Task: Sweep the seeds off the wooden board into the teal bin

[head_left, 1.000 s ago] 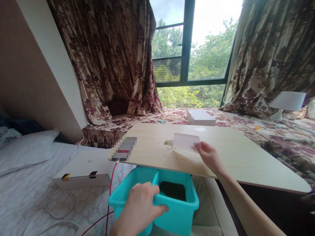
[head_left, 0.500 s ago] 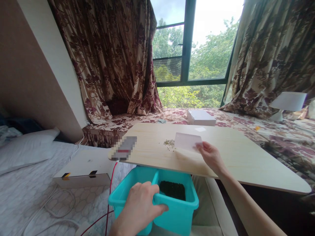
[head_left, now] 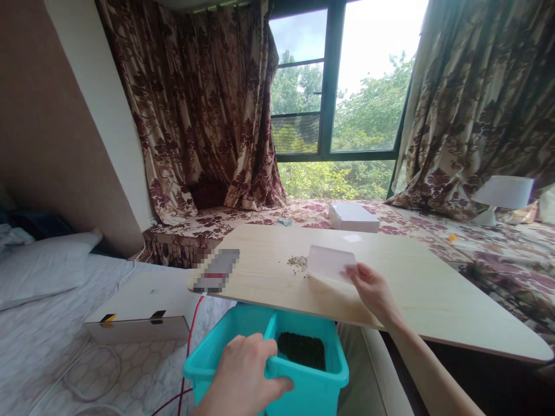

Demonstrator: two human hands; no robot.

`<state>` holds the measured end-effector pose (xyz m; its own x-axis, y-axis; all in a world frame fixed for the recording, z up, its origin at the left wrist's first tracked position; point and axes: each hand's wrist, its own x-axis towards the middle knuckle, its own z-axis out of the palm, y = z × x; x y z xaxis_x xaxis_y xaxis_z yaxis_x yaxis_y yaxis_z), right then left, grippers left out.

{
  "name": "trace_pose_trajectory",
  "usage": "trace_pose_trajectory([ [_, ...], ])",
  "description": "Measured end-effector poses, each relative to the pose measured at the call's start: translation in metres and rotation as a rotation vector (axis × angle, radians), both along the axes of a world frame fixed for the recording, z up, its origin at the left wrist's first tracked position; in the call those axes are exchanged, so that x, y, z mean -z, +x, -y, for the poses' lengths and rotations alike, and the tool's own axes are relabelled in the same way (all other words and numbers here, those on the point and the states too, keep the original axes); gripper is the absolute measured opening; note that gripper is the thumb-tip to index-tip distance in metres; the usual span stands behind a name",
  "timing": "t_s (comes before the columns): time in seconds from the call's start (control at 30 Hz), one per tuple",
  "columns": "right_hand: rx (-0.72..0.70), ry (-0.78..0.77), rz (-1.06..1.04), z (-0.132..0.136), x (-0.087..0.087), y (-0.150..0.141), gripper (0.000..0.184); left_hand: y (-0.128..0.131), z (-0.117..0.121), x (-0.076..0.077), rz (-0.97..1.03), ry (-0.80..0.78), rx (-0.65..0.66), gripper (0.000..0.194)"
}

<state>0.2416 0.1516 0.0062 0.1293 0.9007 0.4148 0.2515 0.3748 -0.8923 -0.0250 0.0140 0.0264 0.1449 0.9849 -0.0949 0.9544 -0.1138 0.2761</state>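
My right hand point(head_left: 370, 289) pinches the corner of a thin, translucent white plastic sheet point(head_left: 330, 261), held above the wooden tabletop point(head_left: 403, 289). At the sheet's left edge lies a small scatter of greenish-brown grains point(head_left: 298, 264). My left hand point(head_left: 248, 370) is closed over the near rim of a turquoise two-compartment bin point(head_left: 310, 384), just below the table's front edge. Dark green or black granules point(head_left: 302, 349) cover the bottom of the bin's right compartment. What I can see of the left compartment is bare plastic; my hand hides part of it.
A pixelated flat device point(head_left: 217, 270) with a red cable point(head_left: 191, 335) lies on the table's left end. A small white square point(head_left: 352, 238) is near the far edge. White boxes stand on the bed point(head_left: 139, 318) and the window ledge point(head_left: 353, 217); a lamp point(head_left: 503, 193) is at right.
The whole view has shifted, so the table and bin sit slightly lower. Both hands keep their hold, and the sheet and grains look the same relative to each other.
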Motion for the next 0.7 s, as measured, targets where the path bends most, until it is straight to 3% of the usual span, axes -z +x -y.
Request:
trace_pose_trajectory([
  [0.4,-0.017,-0.062,0.025,0.009,0.003,-0.001,0.040,0.000,0.000,-0.002,-0.022,-0.006,0.006,0.025],
  [0.6,-0.214,-0.174,-0.024,0.014,0.003,0.001,0.041,-0.002,0.000,-0.004,-0.012,-0.018,-0.007,0.026],
  [0.7,-0.128,-0.132,-0.086,0.010,0.003,-0.001,0.044,-0.004,0.000,-0.005,0.000,-0.016,-0.012,0.026],
])
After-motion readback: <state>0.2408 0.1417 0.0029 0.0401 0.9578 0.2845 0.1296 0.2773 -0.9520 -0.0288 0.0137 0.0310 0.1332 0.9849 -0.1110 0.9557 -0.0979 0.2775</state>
